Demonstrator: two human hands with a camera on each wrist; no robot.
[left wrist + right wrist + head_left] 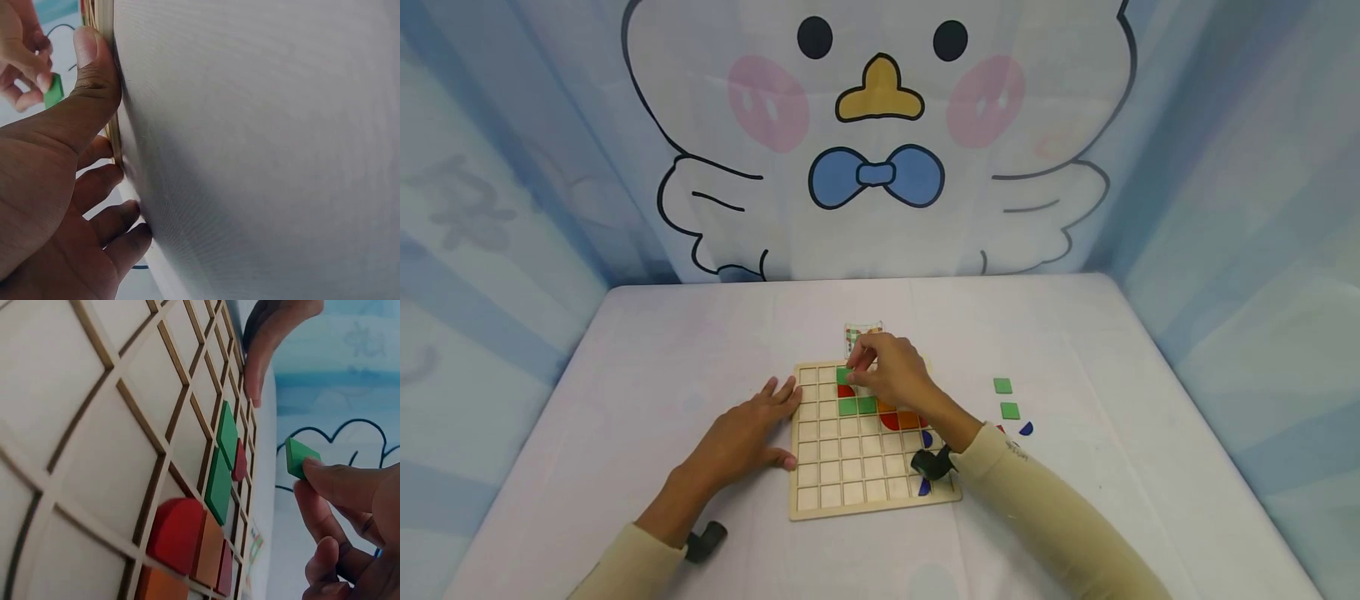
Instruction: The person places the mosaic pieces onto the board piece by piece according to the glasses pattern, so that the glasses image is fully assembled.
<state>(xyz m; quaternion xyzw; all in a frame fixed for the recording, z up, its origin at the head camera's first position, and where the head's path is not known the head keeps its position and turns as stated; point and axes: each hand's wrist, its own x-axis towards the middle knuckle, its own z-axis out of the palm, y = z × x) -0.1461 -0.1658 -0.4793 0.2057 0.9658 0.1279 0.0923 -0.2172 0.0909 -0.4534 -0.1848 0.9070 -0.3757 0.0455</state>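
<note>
A green square tile (300, 457) is pinched between the thumb and index finger of my right hand (897, 372), raised over the far edge of the wooden grid board (831, 450). Spread fingers of my left hand (747, 435) rest along the board's left edge, the thumb (87, 50) against its side in the left wrist view. Two green tiles (218, 487) lie in neighbouring cells, with a red piece (846, 391) just beyond them. Red and orange pieces (908, 419) sit farther right, partly hidden by my right hand. Blue pieces (924, 487) lie along the board's right side.
Right of the board are two loose green tiles (1010, 411), a blue piece (1026, 428) and a red piece partly behind my sleeve. A small patterned card (853, 332) lies beyond the board, partly covered by my right hand. Printed curtains (876, 233) stand behind the white table (700, 350).
</note>
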